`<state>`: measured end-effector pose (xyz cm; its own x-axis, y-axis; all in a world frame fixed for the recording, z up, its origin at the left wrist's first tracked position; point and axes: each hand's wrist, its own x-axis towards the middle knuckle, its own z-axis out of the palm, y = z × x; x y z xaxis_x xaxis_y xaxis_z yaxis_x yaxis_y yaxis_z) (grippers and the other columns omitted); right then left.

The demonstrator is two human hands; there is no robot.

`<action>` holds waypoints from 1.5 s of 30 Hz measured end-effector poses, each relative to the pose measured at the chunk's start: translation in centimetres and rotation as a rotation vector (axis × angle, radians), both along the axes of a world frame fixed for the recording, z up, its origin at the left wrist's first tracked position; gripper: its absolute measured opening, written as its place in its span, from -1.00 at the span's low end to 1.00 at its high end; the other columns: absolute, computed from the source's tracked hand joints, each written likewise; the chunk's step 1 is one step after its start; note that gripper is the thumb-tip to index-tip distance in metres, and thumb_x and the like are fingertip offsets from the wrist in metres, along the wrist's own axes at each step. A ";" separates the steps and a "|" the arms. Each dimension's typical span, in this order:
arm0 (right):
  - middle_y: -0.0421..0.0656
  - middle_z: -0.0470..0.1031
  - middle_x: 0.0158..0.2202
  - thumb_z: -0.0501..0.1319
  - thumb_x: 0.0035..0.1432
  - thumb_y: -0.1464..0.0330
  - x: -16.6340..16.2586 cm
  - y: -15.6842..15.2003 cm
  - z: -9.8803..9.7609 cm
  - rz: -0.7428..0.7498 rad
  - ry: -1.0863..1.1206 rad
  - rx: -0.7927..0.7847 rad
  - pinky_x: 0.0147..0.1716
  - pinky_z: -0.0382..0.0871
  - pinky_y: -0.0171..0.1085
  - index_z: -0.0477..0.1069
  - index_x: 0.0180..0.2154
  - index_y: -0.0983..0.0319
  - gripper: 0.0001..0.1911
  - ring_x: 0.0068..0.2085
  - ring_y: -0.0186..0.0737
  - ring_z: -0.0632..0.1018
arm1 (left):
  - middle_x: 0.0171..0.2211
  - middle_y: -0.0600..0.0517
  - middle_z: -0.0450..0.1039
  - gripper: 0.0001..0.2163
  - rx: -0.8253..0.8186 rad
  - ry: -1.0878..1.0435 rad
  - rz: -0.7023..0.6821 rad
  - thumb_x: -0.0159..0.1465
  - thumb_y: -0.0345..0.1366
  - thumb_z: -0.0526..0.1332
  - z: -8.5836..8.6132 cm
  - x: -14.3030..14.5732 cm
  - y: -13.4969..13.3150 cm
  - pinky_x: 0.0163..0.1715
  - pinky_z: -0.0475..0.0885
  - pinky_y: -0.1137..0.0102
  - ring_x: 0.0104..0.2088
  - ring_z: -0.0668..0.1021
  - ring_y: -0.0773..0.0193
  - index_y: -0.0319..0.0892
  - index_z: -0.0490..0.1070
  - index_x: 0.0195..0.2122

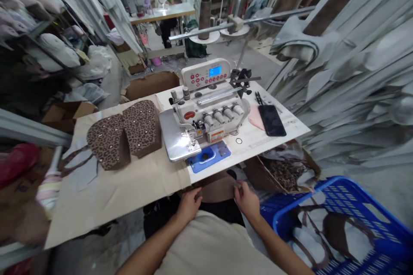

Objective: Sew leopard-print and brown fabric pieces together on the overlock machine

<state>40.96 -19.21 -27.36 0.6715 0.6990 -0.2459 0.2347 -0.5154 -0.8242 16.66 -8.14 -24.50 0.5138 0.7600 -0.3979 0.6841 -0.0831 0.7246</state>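
Observation:
Both my hands are low, just under the front edge of the sewing table [135, 189]. My left hand [189, 204] and my right hand [247, 200] each pinch an edge of a brown fabric piece [217, 189] held between them above my lap, fingers closed on it. Right behind it stands the white overlock sewing machine [203, 116] with its lit needle area and blue plate [208, 156].
Two stacks of leopard-print pieces [124, 133] lie left of the machine. A black phone [272, 120] lies to its right. A cardboard box of scraps [284, 172] and a blue basket [342, 223] with fabric sit at my right. Another person sits far back.

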 end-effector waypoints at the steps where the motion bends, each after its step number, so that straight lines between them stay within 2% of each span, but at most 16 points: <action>1: -0.14 0.50 -0.53 0.22 0.19 0.11 -0.5 0.6 0.3 0.121 -0.142 0.040 -0.38 0.37 -0.19 0.55 -0.22 0.18 -0.70 -0.46 -0.09 0.52 | -0.07 -0.13 0.67 -0.61 -0.011 0.015 0.001 0.26 -0.42 0.23 0.0 0.0 0.1 0.08 0.54 0.10 -0.11 0.67 0.06 -0.19 0.56 0.12; 6: 0.08 0.61 0.00 0.19 0.27 0.18 -3.7 4.6 0.2 0.682 -0.606 0.140 0.07 0.40 0.08 0.57 0.05 0.20 -0.59 0.06 0.20 0.54 | -0.21 -0.09 0.67 -0.55 -0.060 0.070 -0.042 0.21 -0.41 0.24 1.9 -1.0 0.6 -0.10 0.53 0.23 -0.21 0.65 0.08 -0.21 0.53 0.15; 9: 0.13 0.54 0.17 0.26 0.20 0.15 -5.5 5.6 -1.4 0.714 -0.743 0.011 0.25 0.21 0.26 0.52 0.17 0.23 -0.45 0.23 0.37 0.44 | -0.24 -0.06 0.65 -0.44 -0.225 0.064 -0.186 0.15 -0.32 0.34 5.0 -2.8 1.0 -0.26 0.49 0.32 -0.29 0.61 0.12 -0.21 0.47 0.22; 13: 0.09 0.43 0.31 0.24 0.20 0.05 -6.6 4.3 -3.7 0.689 -0.829 -0.047 0.31 0.05 0.38 0.49 0.23 0.15 -0.38 0.38 0.48 0.26 | -0.28 0.04 0.60 -0.44 -0.446 -0.178 -0.354 0.16 -0.14 0.40 11.6 -7.1 3.5 -0.37 0.43 0.44 -0.38 0.55 0.28 -0.10 0.48 0.20; 15: 0.03 0.34 0.38 0.22 0.19 -0.02 -6.6 2.8 -4.8 0.644 -0.859 -0.037 0.29 0.11 0.41 0.44 0.28 0.08 -0.32 0.42 0.50 0.19 | -0.27 0.03 0.60 -0.62 -0.180 -0.215 -0.221 0.25 -0.15 0.32 14.8 -9.9 6.2 -0.28 0.44 0.44 -0.32 0.55 0.28 -0.12 0.56 0.07; 18: -0.10 0.34 0.39 0.23 0.15 -0.10 -5.8 0.5 -6.5 0.643 -0.887 0.006 0.15 0.31 0.46 0.40 0.29 -0.13 -0.31 0.38 0.57 0.26 | -0.13 -0.10 0.56 -0.80 0.495 -0.025 0.160 0.35 -0.28 0.18 17.8 -14.1 11.2 0.00 0.43 0.26 -0.09 0.54 0.13 -0.17 0.57 -0.11; 21: -0.09 0.50 0.26 0.33 0.04 -0.09 -4.5 -0.3 -7.1 0.674 -0.915 0.125 -0.12 0.51 0.48 0.45 0.22 -0.25 -0.33 0.23 0.68 0.44 | -0.15 -0.15 0.51 -0.83 0.753 0.301 0.341 0.37 -0.32 0.15 18.6 -17.1 15.2 0.05 0.40 0.15 -0.07 0.51 0.03 -0.18 0.55 -0.16; 24: -0.10 0.66 0.06 0.34 0.14 0.16 -4.3 1.3 -4.2 0.754 -0.819 0.362 -0.20 0.68 0.22 0.45 0.22 -0.24 -0.41 0.03 0.47 0.64 | -0.15 -0.17 0.48 -0.84 0.729 0.535 0.339 0.39 -0.35 0.14 18.6 -18.1 17.1 -0.03 0.40 0.17 -0.08 0.51 -0.01 -0.20 0.53 -0.20; 27: -0.20 0.71 -0.07 0.22 0.24 0.45 -6.4 4.2 1.7 0.893 -0.560 0.569 -0.23 0.74 -0.08 0.32 0.31 -0.21 -0.32 -0.15 0.14 0.74 | -0.13 -0.21 0.50 -0.77 0.751 0.601 0.354 0.42 -0.42 0.05 19.0 -17.7 18.0 -0.05 0.38 0.17 -0.05 0.51 -0.06 -0.22 0.52 -0.18; 30: -0.22 0.70 -0.11 0.20 0.28 0.50 -10.4 7.0 7.3 0.928 -0.429 0.698 -0.25 0.72 -0.16 0.31 0.30 -0.18 -0.34 -0.18 0.05 0.74 | -0.19 -0.19 0.55 -0.76 0.765 0.490 0.522 0.43 -0.43 0.03 19.8 -16.9 18.3 -0.04 0.39 0.19 -0.09 0.55 -0.03 -0.23 0.51 -0.13; 32: -0.17 0.69 -0.11 0.21 0.30 0.49 -13.4 8.3 9.4 0.854 -0.454 0.871 -0.19 0.71 -0.13 0.31 0.30 -0.08 -0.39 -0.17 0.01 0.73 | -0.24 -0.12 0.58 -0.79 0.704 0.283 0.501 0.42 -0.42 0.08 20.2 -16.5 17.3 -0.06 0.41 0.24 -0.15 0.57 0.05 -0.20 0.53 -0.16; 36: 0.11 0.50 0.17 0.26 0.28 0.43 -18.4 10.2 11.4 0.693 -0.483 0.926 0.05 0.59 0.11 0.13 0.41 0.18 -0.28 0.15 0.14 0.57 | -0.24 -0.02 0.60 -0.74 0.454 -0.301 -0.122 0.45 -0.35 0.08 21.7 -17.0 12.2 -0.07 0.45 0.37 -0.18 0.61 0.22 -0.12 0.60 -0.23; 38: 0.17 0.39 0.27 0.29 0.23 0.43 -19.8 11.5 12.5 0.814 -0.487 0.888 0.15 0.48 0.22 0.25 0.33 0.22 -0.35 0.28 0.23 0.44 | -0.24 -0.04 0.60 -0.81 0.319 -0.492 -0.453 0.42 -0.23 0.22 22.8 -18.2 9.5 -0.17 0.48 0.42 -0.25 0.62 0.25 -0.11 0.63 -0.20; 39: 0.14 0.41 0.24 0.29 0.20 0.45 -20.2 12.4 13.2 0.929 -0.485 0.872 0.16 0.47 0.21 0.37 0.22 0.20 -0.46 0.27 0.22 0.43 | -0.27 -0.04 0.60 -0.84 0.301 -0.550 -0.498 0.37 -0.19 0.30 23.3 -19.0 8.6 -0.22 0.49 0.44 -0.29 0.62 0.27 -0.12 0.64 -0.21; 42: -0.05 0.60 -0.14 0.22 0.20 0.53 -20.1 16.1 15.9 1.178 -0.464 0.885 -0.05 0.58 -0.07 0.51 -0.16 0.16 -0.79 -0.05 -0.06 0.60 | -0.33 -0.01 0.60 -0.90 0.538 -0.541 -0.146 0.29 -0.24 0.39 23.5 -21.1 7.9 -0.28 0.49 0.44 -0.35 0.61 0.28 -0.13 0.61 -0.23; 45: -0.05 0.57 -0.17 0.16 0.28 0.55 -19.0 19.3 17.8 0.899 -0.554 0.954 -0.05 0.53 -0.06 0.48 -0.19 0.17 -0.80 -0.08 -0.08 0.57 | -0.23 -0.03 0.65 -0.84 0.912 -0.302 0.280 0.32 -0.40 0.29 21.3 -22.4 9.0 -0.15 0.52 0.34 -0.23 0.64 0.22 -0.12 0.59 -0.10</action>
<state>21.99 0.06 -9.56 -0.2301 0.6780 0.6981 0.5808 0.6713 -0.4605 -5.74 0.90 -3.15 0.2530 0.8188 0.5154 0.5620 -0.5580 0.6106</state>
